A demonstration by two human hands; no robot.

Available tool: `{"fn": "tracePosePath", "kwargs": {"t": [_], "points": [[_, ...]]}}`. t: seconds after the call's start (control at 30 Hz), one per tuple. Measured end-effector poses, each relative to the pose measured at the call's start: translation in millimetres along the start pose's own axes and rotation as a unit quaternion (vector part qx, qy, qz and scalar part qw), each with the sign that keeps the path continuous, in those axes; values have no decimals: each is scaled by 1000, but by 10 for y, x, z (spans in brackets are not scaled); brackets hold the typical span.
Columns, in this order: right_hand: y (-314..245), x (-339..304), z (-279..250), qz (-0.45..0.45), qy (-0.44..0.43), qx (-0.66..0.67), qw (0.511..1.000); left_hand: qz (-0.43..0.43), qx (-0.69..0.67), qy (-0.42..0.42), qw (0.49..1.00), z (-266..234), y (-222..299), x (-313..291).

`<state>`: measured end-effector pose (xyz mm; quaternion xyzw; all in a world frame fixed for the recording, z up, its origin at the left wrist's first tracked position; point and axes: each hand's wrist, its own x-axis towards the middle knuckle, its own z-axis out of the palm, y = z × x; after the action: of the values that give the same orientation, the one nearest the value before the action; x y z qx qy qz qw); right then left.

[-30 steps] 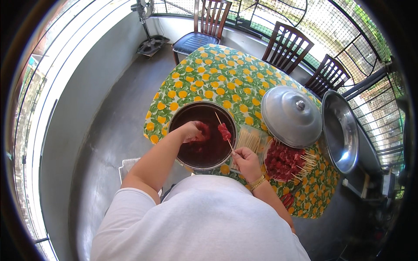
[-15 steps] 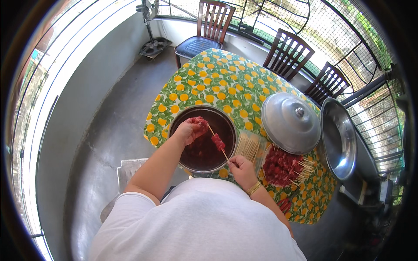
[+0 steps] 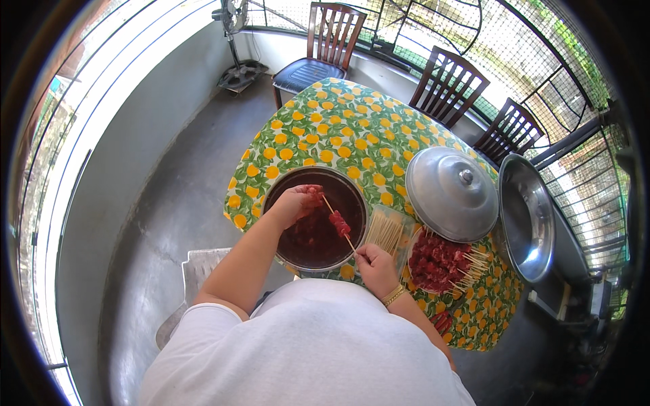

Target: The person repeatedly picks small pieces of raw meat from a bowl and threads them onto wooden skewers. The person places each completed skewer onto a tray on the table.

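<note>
Landmark: the dark round bowl of red meat on the table with the orange-patterned cloth.

Left hand: over the bowl's far-left rim, fingers curled shut around a piece of raw meat at the skewer tip.

Right hand: just outside the bowl's near-right rim, fingers pinched on the lower end of a thin wooden skewer. The skewer slants across the bowl, one meat chunk threaded at mid-length.

Right of the bowl: a bundle of bare skewers, then a plate of finished skewers. Beyond these, a domed metal lid and a metal basin.
</note>
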<state>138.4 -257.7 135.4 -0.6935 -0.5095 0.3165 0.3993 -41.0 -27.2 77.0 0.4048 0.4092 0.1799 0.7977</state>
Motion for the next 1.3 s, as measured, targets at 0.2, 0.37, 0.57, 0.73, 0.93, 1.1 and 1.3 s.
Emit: {"fn": "tracePosePath", "kwargs": {"t": [0.2,0.37,0.57,0.73,0.93,1.1,1.3], "points": [[-29,-4,-21,-20,0,-5,1000,-39,-151,-40,987,30,139,-68],[-52,0,-21,-57,14,-9,998,11,-106,-27,994,85,141,-71],[-87,8,-56,-35,21,12,999,40,-120,-14,992,140,194,-108],[-135,4,-81,-48,26,-2,999,51,-136,-4,989,190,220,-95],[-154,20,-79,-60,36,-12,997,64,-174,-21,982,269,225,-103],[-142,25,-110,-87,47,-39,994,81,-153,-24,985,328,271,-137],[-128,34,-115,-112,76,-32,990,18,-140,-26,990,418,293,-221]]}}
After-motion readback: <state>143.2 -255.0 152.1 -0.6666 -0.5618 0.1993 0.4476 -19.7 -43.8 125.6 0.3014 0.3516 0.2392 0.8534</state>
